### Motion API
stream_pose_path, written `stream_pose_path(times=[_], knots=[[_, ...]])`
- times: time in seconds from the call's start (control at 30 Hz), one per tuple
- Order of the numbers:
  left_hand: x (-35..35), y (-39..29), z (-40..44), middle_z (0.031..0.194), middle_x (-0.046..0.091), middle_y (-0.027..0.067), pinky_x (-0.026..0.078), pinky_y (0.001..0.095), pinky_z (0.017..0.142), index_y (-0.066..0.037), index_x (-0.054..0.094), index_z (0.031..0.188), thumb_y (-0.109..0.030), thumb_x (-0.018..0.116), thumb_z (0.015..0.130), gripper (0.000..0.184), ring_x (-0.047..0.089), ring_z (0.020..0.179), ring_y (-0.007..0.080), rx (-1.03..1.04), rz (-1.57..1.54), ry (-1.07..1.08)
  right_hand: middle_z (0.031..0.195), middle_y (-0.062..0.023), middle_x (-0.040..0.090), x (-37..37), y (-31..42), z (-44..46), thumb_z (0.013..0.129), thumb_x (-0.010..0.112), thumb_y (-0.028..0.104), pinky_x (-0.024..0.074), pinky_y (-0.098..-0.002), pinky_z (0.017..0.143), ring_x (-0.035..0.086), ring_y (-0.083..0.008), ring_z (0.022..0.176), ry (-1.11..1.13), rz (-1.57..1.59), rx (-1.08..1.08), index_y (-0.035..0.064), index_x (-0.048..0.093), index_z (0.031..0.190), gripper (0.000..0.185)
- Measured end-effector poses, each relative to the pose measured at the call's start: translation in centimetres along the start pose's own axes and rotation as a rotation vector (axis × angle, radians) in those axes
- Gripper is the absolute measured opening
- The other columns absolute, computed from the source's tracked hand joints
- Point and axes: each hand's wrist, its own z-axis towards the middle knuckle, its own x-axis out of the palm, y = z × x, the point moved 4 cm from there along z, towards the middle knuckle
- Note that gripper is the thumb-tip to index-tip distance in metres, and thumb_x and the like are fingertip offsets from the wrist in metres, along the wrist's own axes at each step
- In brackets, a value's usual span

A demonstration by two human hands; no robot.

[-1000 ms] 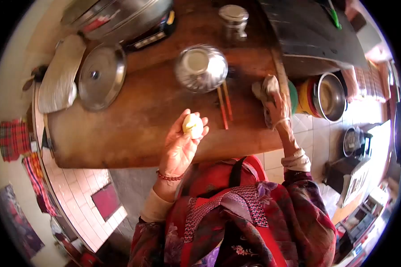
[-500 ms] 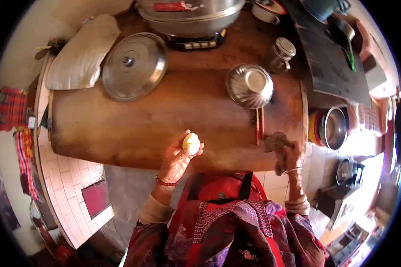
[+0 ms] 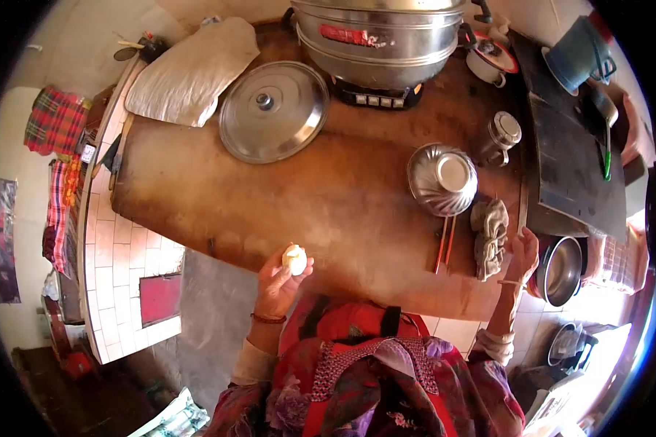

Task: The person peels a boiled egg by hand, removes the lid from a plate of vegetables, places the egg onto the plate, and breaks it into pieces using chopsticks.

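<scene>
In my left hand (image 3: 275, 282), close to the table's front edge, is a small rounded pale lump (image 3: 294, 260), whitish-yellow; I cannot tell its kind. My fingers and thumb are closed around its lower side. Over at the table's right edge my right hand (image 3: 523, 256) is open and holds nothing. Just left of it a crumpled grey-brown cloth (image 3: 490, 242) lies on the wooden table (image 3: 328, 211). Beyond the cloth sits an upside-down metal bowl (image 3: 439, 182), with red chopsticks (image 3: 444, 247) sticking out from beneath it.
A large metal steamer (image 3: 379, 44) stands on an electric cooker (image 3: 377, 96) at the back. Left of it lie a round lid (image 3: 270, 116) and a pale cloth cover (image 3: 193, 73). A metal mug (image 3: 501, 135) and lidded pot (image 3: 485, 62) stand right, near a dark board (image 3: 572, 160).
My right hand has let go of the cloth and moved right, off it. The cloth now lies beside the chopsticks. My left hand keeps the pale lump. The whole view has shifted.
</scene>
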Motion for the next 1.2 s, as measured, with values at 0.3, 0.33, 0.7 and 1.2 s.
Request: stream_pose_path(times=[0.3, 0.33, 0.7, 1.2], knots=[[-3.3, -4.5, 6.3, 0.124, 0.051, 0.0185, 0.049, 0.0403, 0.093, 0.002, 0.04, 0.131, -0.005, 0.056, 0.088, 0.046, 0.055, 0.11, 0.0336, -0.045, -0.134, 0.117, 0.081, -0.0059, 0.06, 19.5, 9.7, -6.7, 0.081, 0.046, -0.005, 0.0487, -0.0242, 0.055, 0.058, -0.0114, 0.066, 0.499, 0.107, 0.003, -0.0004, 0.058, 0.101, 0.025], [-3.9, -5.4, 6.9, 0.125, 0.05, 0.0199, 0.05, 0.0395, 0.092, 0.002, 0.038, 0.132, -0.004, 0.055, 0.088, 0.048, 0.055, 0.11, 0.0334, -0.051, -0.122, 0.136, 0.082, -0.0058, 0.06, 22.6, 10.5, -7.5, 0.081, 0.044, -0.006, 0.0495, -0.0248, 0.056, 0.059, -0.012, 0.068, 0.557, 0.113, -0.084, -0.0008, 0.057, 0.102, 0.025], [-17.3, -16.5, 7.7, 0.12, 0.052, 0.0195, 0.052, 0.0412, 0.087, 0.002, 0.04, 0.129, -0.011, 0.069, 0.08, 0.058, 0.058, 0.103, 0.0332, 0.033, -0.074, -0.096, 0.105, -0.0152, 0.056, 55.4, 16.9, -9.9, 0.073, 0.06, 0.012, 0.0477, -0.0413, 0.079, 0.057, -0.034, 0.094, 0.749, -0.434, -0.474, 0.0098, 0.051, 0.115, 0.043], [-24.8, -21.2, 9.1, 0.119, 0.055, 0.019, 0.054, 0.0398, 0.083, -0.001, 0.043, 0.13, -0.011, 0.071, 0.078, 0.06, 0.06, 0.099, 0.0337, 0.102, -0.184, -0.247, 0.097, -0.0146, 0.054, 64.9, 18.9, -8.8, 0.066, 0.067, 0.022, 0.0488, -0.0433, 0.073, 0.059, -0.0343, 0.084, 0.703, -0.704, -0.656, 0.0157, 0.059, 0.107, 0.042]])
